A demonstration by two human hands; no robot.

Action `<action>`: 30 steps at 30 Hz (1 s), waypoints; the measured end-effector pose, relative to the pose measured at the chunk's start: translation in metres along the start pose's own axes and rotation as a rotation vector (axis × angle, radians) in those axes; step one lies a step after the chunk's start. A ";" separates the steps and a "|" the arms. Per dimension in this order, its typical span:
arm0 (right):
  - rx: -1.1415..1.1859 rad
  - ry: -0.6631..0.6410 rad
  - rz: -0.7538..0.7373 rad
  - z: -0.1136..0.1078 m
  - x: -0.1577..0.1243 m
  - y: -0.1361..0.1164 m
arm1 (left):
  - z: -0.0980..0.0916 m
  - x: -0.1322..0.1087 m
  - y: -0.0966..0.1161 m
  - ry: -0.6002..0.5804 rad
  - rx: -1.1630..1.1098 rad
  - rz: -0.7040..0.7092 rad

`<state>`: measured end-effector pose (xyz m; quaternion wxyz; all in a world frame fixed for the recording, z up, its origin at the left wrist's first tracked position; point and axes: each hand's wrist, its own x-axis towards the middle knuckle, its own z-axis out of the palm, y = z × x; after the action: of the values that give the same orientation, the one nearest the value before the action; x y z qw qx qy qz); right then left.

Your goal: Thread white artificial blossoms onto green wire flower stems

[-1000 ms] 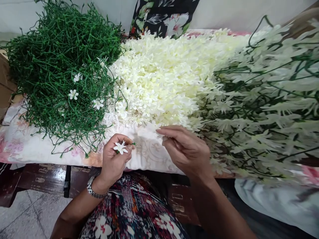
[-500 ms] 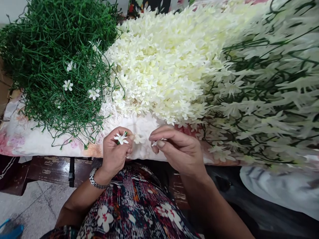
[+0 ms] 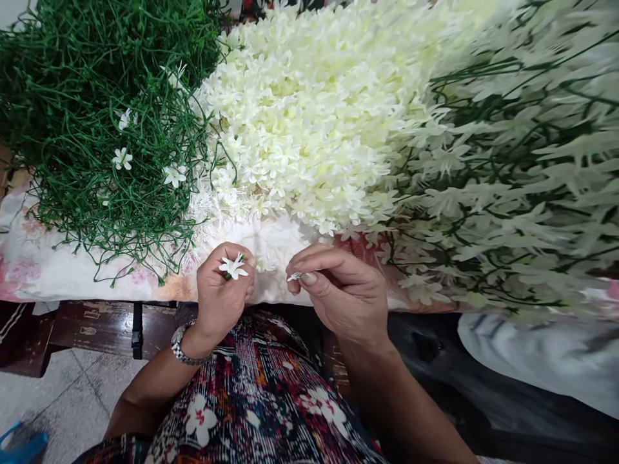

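Observation:
My left hand (image 3: 221, 290) is closed around a green stem, and a white flower (image 3: 233, 266) shows on top of its fist. Just to the right, my right hand (image 3: 341, 287) pinches a small white piece (image 3: 294, 276) between thumb and forefinger. The two hands are apart, over the front edge of a cloth with a floral print (image 3: 271, 290). Beyond them lies a large heap of cream-white blossoms (image 3: 309, 122). A pile of green plastic stems (image 3: 106, 109) fills the left, with a few white flowers on it.
Stems bearing white flowers (image 3: 507, 193) spread over the right side. Thin white strands (image 3: 213, 209) lie between the green pile and the blossoms. A wooden surface with a black strap (image 3: 137, 332) is below the cloth. White fabric (image 3: 536, 361) is at the lower right.
The whole view has shifted slightly. A pale blossom near the left hand's fingers looks fainter and lower against the cloth. Both hands keep their grips; the white piece in the right hand is turned differently.

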<state>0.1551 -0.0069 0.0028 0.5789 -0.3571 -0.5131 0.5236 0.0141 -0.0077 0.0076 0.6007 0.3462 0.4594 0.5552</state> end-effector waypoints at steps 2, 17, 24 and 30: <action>-0.138 0.046 -0.060 0.004 -0.001 -0.003 | 0.001 -0.001 -0.001 -0.006 -0.004 -0.014; -0.821 0.085 -0.390 0.015 0.000 0.003 | 0.001 -0.006 -0.003 -0.041 0.045 -0.026; -0.793 0.082 -0.308 0.015 0.000 0.002 | 0.005 -0.002 0.001 -0.047 -0.085 -0.133; -0.766 0.083 -0.295 0.015 -0.001 0.002 | 0.006 -0.001 0.004 -0.043 -0.130 -0.156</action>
<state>0.1401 -0.0092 0.0045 0.4932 -0.4902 -0.6927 0.1915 0.0182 -0.0079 0.0137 0.6729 0.2818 0.4350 0.5279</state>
